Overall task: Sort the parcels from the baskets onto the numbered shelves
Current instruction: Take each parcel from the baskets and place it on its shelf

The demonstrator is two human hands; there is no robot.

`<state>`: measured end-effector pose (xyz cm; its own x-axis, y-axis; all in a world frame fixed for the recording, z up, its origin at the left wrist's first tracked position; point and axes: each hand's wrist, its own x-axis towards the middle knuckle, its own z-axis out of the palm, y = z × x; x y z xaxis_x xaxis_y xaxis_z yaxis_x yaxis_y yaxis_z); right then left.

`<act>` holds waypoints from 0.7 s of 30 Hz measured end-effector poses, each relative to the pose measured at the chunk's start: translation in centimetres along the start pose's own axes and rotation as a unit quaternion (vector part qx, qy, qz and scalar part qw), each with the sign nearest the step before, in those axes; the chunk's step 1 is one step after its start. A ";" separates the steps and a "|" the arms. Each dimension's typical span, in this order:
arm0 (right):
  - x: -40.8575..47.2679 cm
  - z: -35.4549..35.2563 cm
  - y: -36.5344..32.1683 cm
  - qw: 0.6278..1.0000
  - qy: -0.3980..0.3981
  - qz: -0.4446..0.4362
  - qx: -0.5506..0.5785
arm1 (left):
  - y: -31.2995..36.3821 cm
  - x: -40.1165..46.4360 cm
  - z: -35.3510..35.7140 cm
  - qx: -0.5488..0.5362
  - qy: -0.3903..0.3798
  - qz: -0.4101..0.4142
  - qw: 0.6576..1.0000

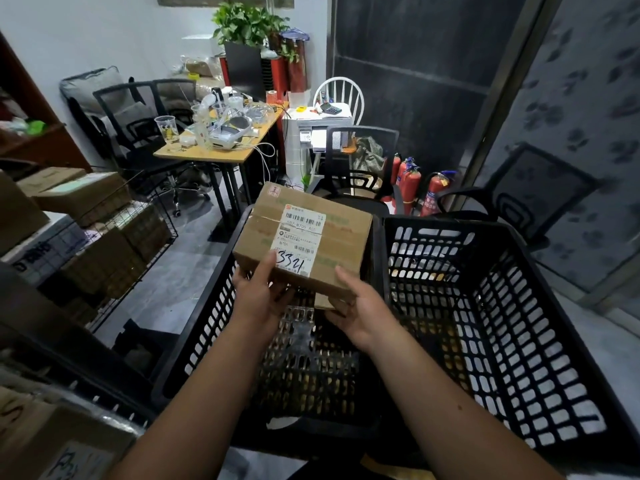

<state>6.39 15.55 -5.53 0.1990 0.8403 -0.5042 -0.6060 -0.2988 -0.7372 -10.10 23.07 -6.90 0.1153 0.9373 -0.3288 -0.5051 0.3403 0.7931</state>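
Observation:
A brown cardboard parcel (332, 237) with a white label and the handwritten number 3321 is held above the left black plastic basket (207, 327). My left hand (258, 294) grips its near left corner, thumb on the label. My right hand (356, 311) supports its near right edge from below. A second black basket (512, 327) stands to the right, and no parcel shows inside it. Another brown piece of cardboard shows just under the held parcel, mostly hidden.
Wire shelves (138, 237) at the left hold several cardboard boxes. More boxes sit at the lower left (45, 441). Beyond the baskets are a cluttered desk (221, 140), black chairs (360, 168), red fire extinguishers (412, 185) and a dark wall.

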 end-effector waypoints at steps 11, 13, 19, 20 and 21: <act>-0.1 -2.6 -3.1 0.992 -0.057 -0.073 -0.083 | 3.8 1.7 0.3 0.115 -0.018 0.024 0.993; -0.3 -2.9 -3.0 0.985 -0.100 -0.055 -0.129 | 4.4 1.6 0.6 0.119 -0.028 0.023 0.992; 0.3 -2.6 -2.4 0.992 -0.103 -0.059 -0.038 | 3.6 0.2 1.1 0.150 -0.085 0.011 0.985; 0.4 -2.5 -2.3 0.993 -0.092 -0.066 -0.026 | 2.9 -0.3 1.0 0.157 -0.091 0.002 0.983; 0.5 -2.5 -2.2 0.994 -0.082 -0.073 -0.020 | 2.2 -0.5 0.9 0.159 -0.096 -0.003 0.983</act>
<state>9.75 15.50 -5.34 0.1529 0.9374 -0.3129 -0.5475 -0.1832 -0.8165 -10.54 23.41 -4.52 0.2925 0.9214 -0.2558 -0.2145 0.3239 0.9215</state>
